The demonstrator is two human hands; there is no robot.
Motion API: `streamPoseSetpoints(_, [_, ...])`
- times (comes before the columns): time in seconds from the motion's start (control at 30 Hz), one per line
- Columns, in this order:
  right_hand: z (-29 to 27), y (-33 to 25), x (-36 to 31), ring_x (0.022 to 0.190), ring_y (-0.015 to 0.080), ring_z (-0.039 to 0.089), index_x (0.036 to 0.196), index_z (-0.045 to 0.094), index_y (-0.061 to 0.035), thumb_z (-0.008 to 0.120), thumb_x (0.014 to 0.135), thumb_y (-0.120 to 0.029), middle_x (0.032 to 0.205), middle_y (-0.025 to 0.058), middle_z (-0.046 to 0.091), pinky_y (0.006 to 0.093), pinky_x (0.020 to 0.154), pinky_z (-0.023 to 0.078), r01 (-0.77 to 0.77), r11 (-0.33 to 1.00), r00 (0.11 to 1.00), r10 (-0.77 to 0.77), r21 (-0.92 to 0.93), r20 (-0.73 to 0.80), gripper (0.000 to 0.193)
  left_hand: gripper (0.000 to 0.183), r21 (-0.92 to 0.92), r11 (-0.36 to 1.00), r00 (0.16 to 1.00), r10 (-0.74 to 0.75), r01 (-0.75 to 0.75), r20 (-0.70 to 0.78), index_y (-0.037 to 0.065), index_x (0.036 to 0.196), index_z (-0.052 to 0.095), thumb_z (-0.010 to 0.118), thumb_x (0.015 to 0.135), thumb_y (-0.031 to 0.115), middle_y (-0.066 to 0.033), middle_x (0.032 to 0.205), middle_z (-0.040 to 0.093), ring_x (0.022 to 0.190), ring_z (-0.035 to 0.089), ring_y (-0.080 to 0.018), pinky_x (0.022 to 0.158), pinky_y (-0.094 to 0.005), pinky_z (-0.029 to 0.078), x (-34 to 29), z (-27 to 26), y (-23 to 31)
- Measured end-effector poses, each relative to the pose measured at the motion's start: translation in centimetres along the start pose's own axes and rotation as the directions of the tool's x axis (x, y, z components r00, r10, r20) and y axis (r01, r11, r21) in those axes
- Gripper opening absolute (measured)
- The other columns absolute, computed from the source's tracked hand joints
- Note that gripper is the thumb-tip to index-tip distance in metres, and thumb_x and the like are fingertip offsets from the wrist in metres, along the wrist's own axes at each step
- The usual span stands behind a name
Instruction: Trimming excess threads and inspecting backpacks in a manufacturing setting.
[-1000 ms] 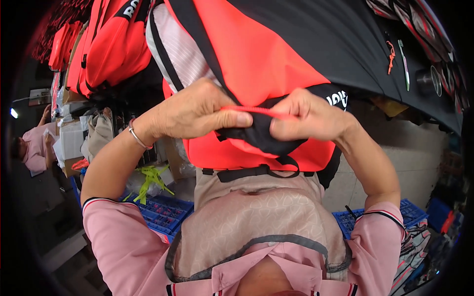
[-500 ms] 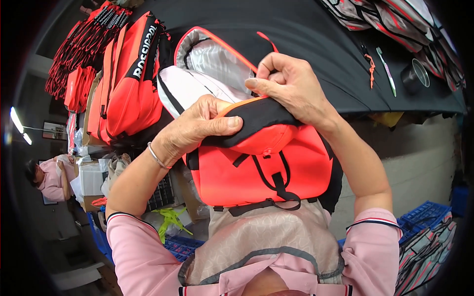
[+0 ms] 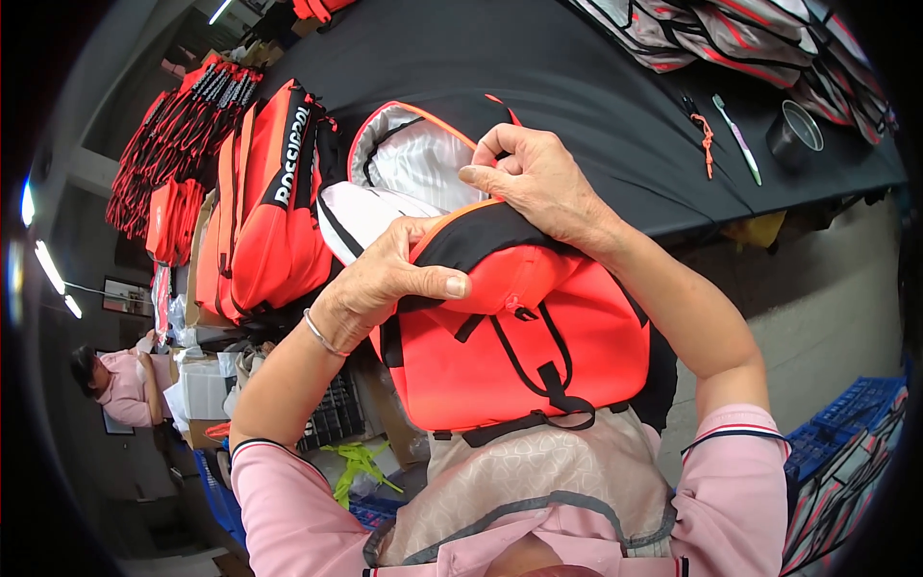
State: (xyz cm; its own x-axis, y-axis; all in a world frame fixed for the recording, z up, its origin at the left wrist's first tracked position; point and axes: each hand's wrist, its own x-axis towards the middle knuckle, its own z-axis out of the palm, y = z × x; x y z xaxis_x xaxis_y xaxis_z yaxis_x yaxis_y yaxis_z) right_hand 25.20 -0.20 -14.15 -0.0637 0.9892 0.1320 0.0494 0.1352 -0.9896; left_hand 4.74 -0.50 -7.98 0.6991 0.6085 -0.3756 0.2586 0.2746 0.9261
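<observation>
A bright red-orange and black backpack [image 3: 519, 380] rests against my front, its top opened away from me so that a silvery lining [image 3: 423, 159] shows. My left hand [image 3: 385, 274] is closed on the backpack's black upper edge by the orange trim, thumb on the outside and fingers hidden inside. Just above that trim is my right hand [image 3: 548, 188], its thumb and forefinger pinched together. Whatever may be between those fingertips is too small to make out. Black straps [image 3: 553, 380] hang down the backpack's red panel.
On the black-covered table [image 3: 615, 144] lie a toothbrush [image 3: 738, 140], small orange-corded snips [image 3: 706, 142] and a dark metal cup [image 3: 795, 132]. Finished red bags [image 3: 269, 212] stand at left, grey-and-red pieces [image 3: 711, 34] at far right. Another person [image 3: 130, 385] is at left; blue crates [image 3: 846, 423] stand low right.
The view has shifted, so the scene sits slightly lower. Both hands keep nearly the same hold; the left thumb lies a little differently along the edge.
</observation>
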Motion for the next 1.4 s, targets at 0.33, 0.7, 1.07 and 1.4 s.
streamPoseSetpoints(0.33, [0.0,0.1,0.3,0.065,0.0152,0.063,0.089,0.063,0.0005,0.072,0.087,-0.021,0.070,0.0099,0.066,0.0322,0.064,0.050,0.094,0.992,0.991,-0.102,-0.086,-0.088,0.023,0.057,0.010,0.999,0.999,-0.042,0.042,0.001,-0.004,0.124,0.062,0.082,0.074,0.014,-0.0027,0.101,0.069,0.091,0.064,-0.0095,0.091,-0.0245,0.049,0.6,0.0,0.9])
streamPoseSetpoints(0.7, [1.0,1.6,3.4,0.065,0.0105,0.059,0.092,0.063,0.0008,0.072,0.086,-0.021,0.070,0.0051,0.063,0.0278,0.062,0.047,0.186,0.977,0.982,-0.187,-0.105,0.000,0.024,0.036,0.013,0.996,0.996,0.084,-0.083,-0.029,-0.001,0.108,0.069,0.079,0.078,0.015,-0.0022,0.093,0.068,0.085,0.062,-0.0078,0.083,-0.0247,0.049,1.5,0.4,-0.6])
streamPoseSetpoints(1.07, [-4.6,-1.0,0.4,0.083,0.0069,0.058,0.106,0.065,0.0002,0.060,0.099,-0.024,0.095,0.0011,0.063,0.0213,0.075,0.049,0.087,0.920,0.995,-0.099,0.381,0.014,0.026,0.051,0.908,0.389,0.697,0.695,-0.158,-0.176,0.006,0.130,0.062,0.076,0.082,0.013,-0.0092,0.122,0.065,0.110,0.062,-0.0196,0.101,-0.0297,0.047,2.9,-17.0,-1.0])
streamPoseSetpoints(1.4, [-12.5,-1.3,3.2,0.072,0.0101,0.061,0.120,0.059,0.0001,0.040,0.104,-0.053,0.083,0.0054,0.066,0.0245,0.064,0.048,0.013,0.993,0.909,-0.062,-0.120,-0.412,0.059,0.027,0.578,0.709,0.454,0.704,-0.404,-0.546,0.001,0.115,0.066,0.071,0.090,0.012,-0.0045,0.101,0.071,0.091,0.065,-0.0111,0.083,-0.0249,0.052,5.4,-19.4,-5.4])
